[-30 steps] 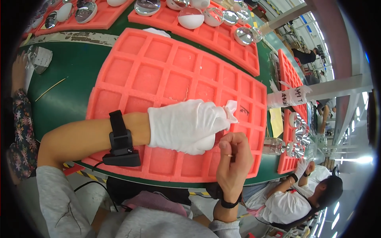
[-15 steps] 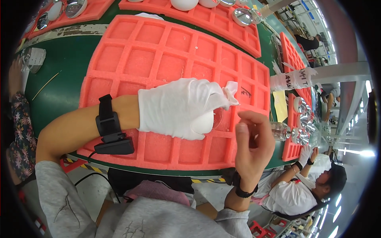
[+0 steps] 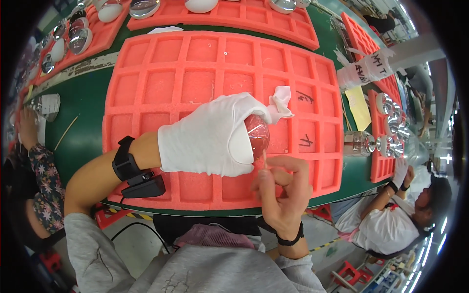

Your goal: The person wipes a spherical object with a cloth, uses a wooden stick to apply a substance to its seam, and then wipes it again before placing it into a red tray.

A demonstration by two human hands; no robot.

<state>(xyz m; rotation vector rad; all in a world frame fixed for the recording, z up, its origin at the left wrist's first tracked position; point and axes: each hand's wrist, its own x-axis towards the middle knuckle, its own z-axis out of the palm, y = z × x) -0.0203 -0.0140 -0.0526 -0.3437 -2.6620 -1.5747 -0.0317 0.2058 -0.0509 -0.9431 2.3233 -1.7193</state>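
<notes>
My left hand [image 3: 207, 139], in a white glove, is closed around a round glass bulb [image 3: 259, 136] above the red foam tray [image 3: 198, 88]. The bulb's right side is clear; a smooth white area lies next to the glove, and the palm hides the rest. My bare right hand [image 3: 287, 193] pinches a thin stick [image 3: 265, 158] between thumb and fingers, its tip close to the lower edge of the bulb. A crumpled white cloth [image 3: 281, 103] sits just right of the gloved fingertips.
Foam trays with silvered and white bulbs [image 3: 201, 5] stand at the back and far left. A glass jar [image 3: 359, 143] and a yellow paper [image 3: 359, 107] lie right of the tray. Co-workers sit on both sides; a wrapped post [image 3: 366, 71] rises at right.
My right hand has moved left toward the bulb, and the stick now shows in its fingers. More of the bulb's clear side is visible. The view has shifted slightly.
</notes>
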